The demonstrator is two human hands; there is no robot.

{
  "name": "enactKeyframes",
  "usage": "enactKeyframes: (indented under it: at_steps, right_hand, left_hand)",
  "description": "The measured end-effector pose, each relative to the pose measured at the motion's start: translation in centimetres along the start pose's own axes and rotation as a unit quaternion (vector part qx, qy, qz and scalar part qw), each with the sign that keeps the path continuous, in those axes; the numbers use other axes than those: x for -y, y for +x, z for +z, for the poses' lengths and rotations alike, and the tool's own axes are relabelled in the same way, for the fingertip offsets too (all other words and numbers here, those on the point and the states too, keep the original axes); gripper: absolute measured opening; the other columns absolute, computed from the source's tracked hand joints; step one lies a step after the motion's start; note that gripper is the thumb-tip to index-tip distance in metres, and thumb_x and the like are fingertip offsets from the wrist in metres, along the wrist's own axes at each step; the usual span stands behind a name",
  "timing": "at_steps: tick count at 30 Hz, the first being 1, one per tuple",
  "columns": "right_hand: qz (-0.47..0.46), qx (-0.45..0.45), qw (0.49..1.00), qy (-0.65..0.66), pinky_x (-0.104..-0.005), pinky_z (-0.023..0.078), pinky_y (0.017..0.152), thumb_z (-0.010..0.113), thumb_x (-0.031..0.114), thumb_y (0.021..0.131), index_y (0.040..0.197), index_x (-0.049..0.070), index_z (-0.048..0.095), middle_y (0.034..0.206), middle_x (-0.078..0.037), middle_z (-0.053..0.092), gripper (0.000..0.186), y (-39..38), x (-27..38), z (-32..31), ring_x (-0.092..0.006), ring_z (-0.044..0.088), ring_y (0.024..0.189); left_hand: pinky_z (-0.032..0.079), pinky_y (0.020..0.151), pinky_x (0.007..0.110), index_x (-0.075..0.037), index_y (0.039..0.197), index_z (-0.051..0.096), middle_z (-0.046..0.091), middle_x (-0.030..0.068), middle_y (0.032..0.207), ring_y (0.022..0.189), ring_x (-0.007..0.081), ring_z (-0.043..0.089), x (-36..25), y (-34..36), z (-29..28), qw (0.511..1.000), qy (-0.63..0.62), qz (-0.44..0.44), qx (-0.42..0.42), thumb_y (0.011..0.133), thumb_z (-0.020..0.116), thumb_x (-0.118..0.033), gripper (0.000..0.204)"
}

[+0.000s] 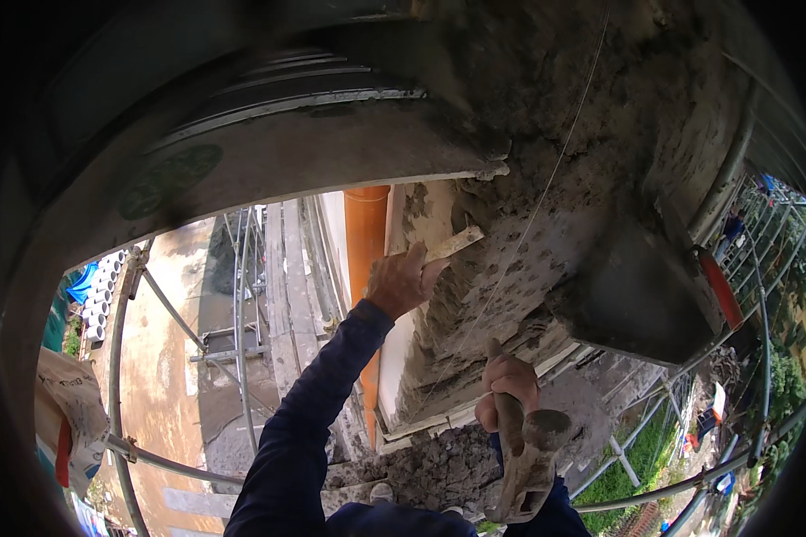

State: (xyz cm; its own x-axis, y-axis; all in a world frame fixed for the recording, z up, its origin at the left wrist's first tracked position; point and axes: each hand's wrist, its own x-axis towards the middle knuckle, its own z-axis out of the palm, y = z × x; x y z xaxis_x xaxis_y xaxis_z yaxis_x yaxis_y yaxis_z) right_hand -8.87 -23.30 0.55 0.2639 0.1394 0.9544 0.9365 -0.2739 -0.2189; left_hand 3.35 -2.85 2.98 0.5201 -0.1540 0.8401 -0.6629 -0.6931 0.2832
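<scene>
My left hand [401, 281] reaches up with its fingers closed round a short pale flat strip [457, 242], whose far end rests at the edge of the rough, mortar-covered wall [519, 242]. Lower and to the right, my right hand [512, 383] is wrapped round a mortar-caked hand tool [527, 479]. This tool has a rounded knob and a stubby end poking up past the fingers; its exact kind does not show. A thin string [555, 170] runs slantwise across the wall between the hands.
An orange pipe [367, 233] stands left of the wall corner. A dark tub [640, 291] juts out at right. Overhead hangs a board [304, 148]. Scaffold tubes [121, 358] surround me, with ground far below. A sack [72, 403] hangs at left; mortar crumbs [448, 465] cover the planks.
</scene>
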Motion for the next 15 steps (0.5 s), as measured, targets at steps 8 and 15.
enactKeyframes:
  at_steps: [8,15]
  right_hand:
    - [0.264,0.04,0.963,-0.048,-0.0353,0.05,0.05,0.063,0.05,0.092,0.107,0.001,0.06,0.07,-0.011,0.064,0.051,-3.7,-2.5,-0.2,-0.0241,0.064,0.056]
    - [0.15,0.048,0.971,-0.18,-0.0344,0.046,0.052,0.065,0.048,0.089,0.117,-0.001,0.059,0.068,-0.009,0.06,0.056,-7.1,-8.0,-0.4,-0.0206,0.059,0.055]
  left_hand:
    - [0.045,0.045,0.048,-0.003,0.086,0.053,0.054,0.0167,0.051,0.046,0.0384,0.057,-0.7,0.0,0.6,0.999,-0.023,-0.031,0.004,0.093,0.062,-0.036,0.035]
    - [0.043,0.045,0.049,-0.004,0.083,0.051,0.053,0.0162,0.05,0.047,0.0394,0.056,-0.8,0.4,0.5,1.0,-0.016,-0.017,-0.015,0.093,0.062,-0.035,0.034]
